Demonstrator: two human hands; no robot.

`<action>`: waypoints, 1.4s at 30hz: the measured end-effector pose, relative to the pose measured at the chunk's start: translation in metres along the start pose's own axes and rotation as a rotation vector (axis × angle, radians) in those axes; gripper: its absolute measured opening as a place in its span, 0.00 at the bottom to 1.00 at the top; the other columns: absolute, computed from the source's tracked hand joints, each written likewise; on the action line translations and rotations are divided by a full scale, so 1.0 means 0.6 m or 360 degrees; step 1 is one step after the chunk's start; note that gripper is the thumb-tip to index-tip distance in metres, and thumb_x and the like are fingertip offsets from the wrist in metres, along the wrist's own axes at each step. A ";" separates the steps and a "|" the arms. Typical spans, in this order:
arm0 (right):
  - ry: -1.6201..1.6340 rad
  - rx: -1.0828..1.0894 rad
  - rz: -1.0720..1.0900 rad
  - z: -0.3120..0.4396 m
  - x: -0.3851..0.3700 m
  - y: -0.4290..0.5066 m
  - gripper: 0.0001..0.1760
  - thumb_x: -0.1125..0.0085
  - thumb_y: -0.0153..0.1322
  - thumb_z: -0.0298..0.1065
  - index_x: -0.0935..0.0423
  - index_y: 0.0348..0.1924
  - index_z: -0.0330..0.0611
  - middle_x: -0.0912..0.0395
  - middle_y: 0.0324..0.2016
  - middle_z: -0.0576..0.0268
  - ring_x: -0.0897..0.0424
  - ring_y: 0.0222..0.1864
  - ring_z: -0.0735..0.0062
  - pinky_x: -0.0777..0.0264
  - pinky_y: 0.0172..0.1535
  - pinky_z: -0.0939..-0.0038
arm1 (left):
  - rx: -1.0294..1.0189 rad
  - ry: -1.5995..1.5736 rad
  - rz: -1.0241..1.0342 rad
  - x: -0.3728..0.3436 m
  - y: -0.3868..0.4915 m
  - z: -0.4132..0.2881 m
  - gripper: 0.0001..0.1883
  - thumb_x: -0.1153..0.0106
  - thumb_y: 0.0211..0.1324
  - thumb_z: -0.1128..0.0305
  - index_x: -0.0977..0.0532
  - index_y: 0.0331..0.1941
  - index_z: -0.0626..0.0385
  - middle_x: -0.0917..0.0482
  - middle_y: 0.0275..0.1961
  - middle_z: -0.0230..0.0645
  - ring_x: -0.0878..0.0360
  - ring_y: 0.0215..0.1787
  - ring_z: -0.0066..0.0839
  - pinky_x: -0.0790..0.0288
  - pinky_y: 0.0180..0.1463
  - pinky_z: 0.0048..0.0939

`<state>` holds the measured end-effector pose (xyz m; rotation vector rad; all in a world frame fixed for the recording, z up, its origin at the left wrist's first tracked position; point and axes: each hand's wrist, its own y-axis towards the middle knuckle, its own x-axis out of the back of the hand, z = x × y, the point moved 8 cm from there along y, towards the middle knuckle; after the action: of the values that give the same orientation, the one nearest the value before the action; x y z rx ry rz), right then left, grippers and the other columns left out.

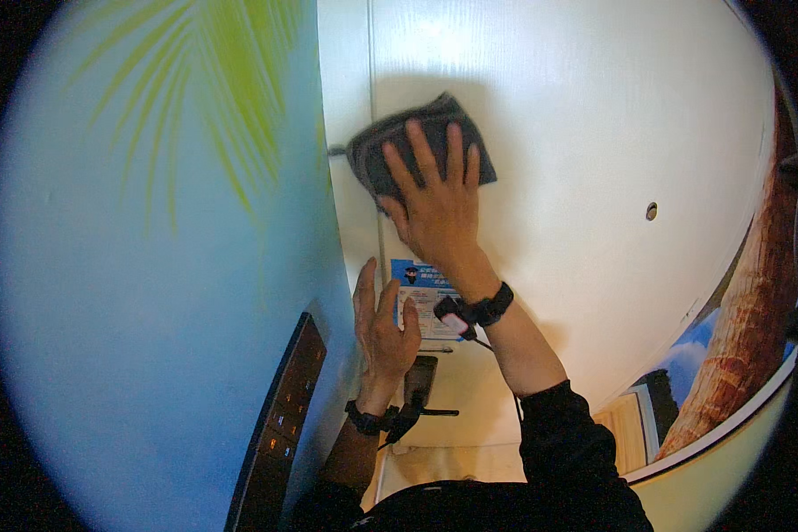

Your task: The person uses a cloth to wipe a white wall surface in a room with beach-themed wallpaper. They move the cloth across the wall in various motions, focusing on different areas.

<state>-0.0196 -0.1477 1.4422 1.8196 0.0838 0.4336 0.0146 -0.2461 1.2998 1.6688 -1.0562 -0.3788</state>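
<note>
My right hand [439, 209] lies spread over a dark folded cloth [372, 156], pressing it flat against a white door [572, 133] near the door's left edge. Fingers and back of the hand cover much of the cloth. Lower down, my left hand [387, 336] is raised beside the blue wall [173, 299], fingers apart and nothing in them. Whether its outer edge touches the wall or door frame cannot be made out. Behind both hands, a printed notice [432, 326] with writing is fixed to the door, partly hidden by them.
A door lock plate [422, 376] with a lever handle [440, 413] sits below the notice. The door has a peephole [652, 211]. A dark switch panel [292, 392] juts from the wall at lower left. Both wrists wear black straps with small devices [453, 319] and cables.
</note>
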 end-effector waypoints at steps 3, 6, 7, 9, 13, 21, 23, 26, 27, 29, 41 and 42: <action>0.0031 0.0116 0.0116 0.015 -0.016 -0.053 0.35 0.40 0.71 0.54 0.34 0.70 0.62 0.50 0.76 0.59 0.54 0.75 0.35 0.59 0.71 0.34 | 0.0050 0.0031 -0.0025 -0.004 -0.009 0.011 0.17 0.43 0.57 0.77 0.25 0.51 0.67 0.39 0.72 0.56 0.39 0.72 0.56 0.39 0.69 0.55; 0.0055 0.0084 0.0330 0.023 -0.036 -0.120 0.37 0.40 0.69 0.56 0.35 0.71 0.64 0.48 0.76 0.63 0.52 0.75 0.38 0.61 0.73 0.39 | 0.0085 0.0006 -0.0066 -0.007 -0.019 0.018 0.17 0.44 0.58 0.77 0.25 0.52 0.66 0.38 0.72 0.54 0.39 0.71 0.56 0.38 0.69 0.55; 0.0060 0.0077 0.0366 0.027 -0.040 -0.139 0.38 0.39 0.68 0.56 0.35 0.71 0.64 0.48 0.76 0.65 0.52 0.76 0.40 0.60 0.74 0.40 | 0.0088 -0.0013 -0.0092 -0.006 -0.023 0.019 0.18 0.44 0.58 0.77 0.25 0.53 0.66 0.38 0.72 0.54 0.39 0.71 0.56 0.38 0.69 0.55; 0.0044 0.0074 0.0339 0.032 -0.037 -0.175 0.36 0.41 0.70 0.57 0.35 0.71 0.66 0.47 0.76 0.65 0.51 0.76 0.42 0.60 0.74 0.42 | 0.0142 0.0006 -0.0034 -0.013 -0.029 0.024 0.19 0.43 0.58 0.78 0.26 0.54 0.65 0.38 0.72 0.54 0.39 0.72 0.56 0.38 0.69 0.55; -0.0026 0.0007 0.0300 0.002 -0.020 -0.195 0.35 0.42 0.71 0.59 0.35 0.71 0.65 0.46 0.75 0.63 0.50 0.75 0.39 0.57 0.72 0.38 | -0.0038 -0.0063 -0.0069 -0.021 -0.032 0.017 0.21 0.42 0.57 0.78 0.27 0.56 0.64 0.39 0.73 0.54 0.39 0.72 0.56 0.37 0.69 0.53; -0.0289 -0.0358 -0.0080 -0.137 0.051 -0.092 0.36 0.40 0.71 0.52 0.34 0.70 0.50 0.56 0.77 0.48 0.59 0.74 0.24 0.60 0.68 0.24 | 0.0091 -0.0109 0.0328 -0.073 -0.059 0.040 0.22 0.36 0.55 0.74 0.24 0.54 0.68 0.54 0.77 0.63 0.48 0.77 0.62 0.33 0.68 0.53; -0.0275 -0.0390 -0.0079 -0.133 0.045 -0.109 0.36 0.40 0.71 0.51 0.35 0.70 0.49 0.57 0.76 0.43 0.60 0.74 0.21 0.61 0.67 0.23 | 0.0097 -0.0117 0.0353 -0.079 -0.062 0.038 0.22 0.34 0.54 0.72 0.24 0.54 0.68 0.57 0.78 0.63 0.50 0.77 0.63 0.34 0.69 0.53; -0.0278 -0.0470 0.0080 -0.112 0.020 -0.193 0.39 0.40 0.71 0.52 0.37 0.71 0.44 0.60 0.76 0.38 0.63 0.73 0.16 0.63 0.67 0.20 | -0.0028 0.0074 0.0407 -0.082 -0.063 0.027 0.23 0.33 0.53 0.70 0.23 0.52 0.67 0.60 0.78 0.63 0.55 0.79 0.63 0.35 0.70 0.54; -0.0260 -0.0517 0.0156 -0.107 0.012 -0.229 0.41 0.40 0.71 0.54 0.39 0.71 0.44 0.61 0.76 0.38 0.64 0.73 0.16 0.64 0.66 0.19 | -0.0014 0.0049 0.0437 -0.084 -0.064 0.028 0.22 0.32 0.53 0.70 0.23 0.52 0.67 0.60 0.78 0.63 0.56 0.79 0.63 0.36 0.70 0.54; -0.0249 -0.0519 0.0107 -0.100 0.016 -0.287 0.43 0.40 0.71 0.54 0.43 0.73 0.44 0.61 0.75 0.34 0.65 0.73 0.15 0.65 0.66 0.19 | -0.0007 -0.0040 0.0447 -0.082 -0.064 0.027 0.22 0.32 0.53 0.70 0.23 0.51 0.67 0.61 0.78 0.62 0.58 0.80 0.61 0.37 0.71 0.55; -0.0487 -0.0815 -0.0324 -0.327 0.143 -0.198 0.39 0.48 0.76 0.51 0.45 0.75 0.42 0.62 0.76 0.38 0.65 0.76 0.26 0.70 0.72 0.30 | 0.0189 -0.0127 0.0543 -0.084 -0.060 0.025 0.22 0.30 0.50 0.73 0.22 0.49 0.70 0.66 0.80 0.54 0.62 0.81 0.56 0.41 0.75 0.54; -0.0479 -0.0807 -0.0294 -0.325 0.142 -0.203 0.39 0.47 0.76 0.51 0.45 0.75 0.42 0.62 0.76 0.38 0.65 0.76 0.26 0.70 0.72 0.30 | 0.0190 -0.0085 0.0581 -0.087 -0.061 0.027 0.22 0.30 0.50 0.73 0.22 0.49 0.70 0.66 0.80 0.55 0.62 0.81 0.56 0.40 0.75 0.55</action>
<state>0.0140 0.0902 1.3933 1.3430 -0.0626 0.0363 -0.0094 -0.2134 1.2480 1.5340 -1.4164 -0.1235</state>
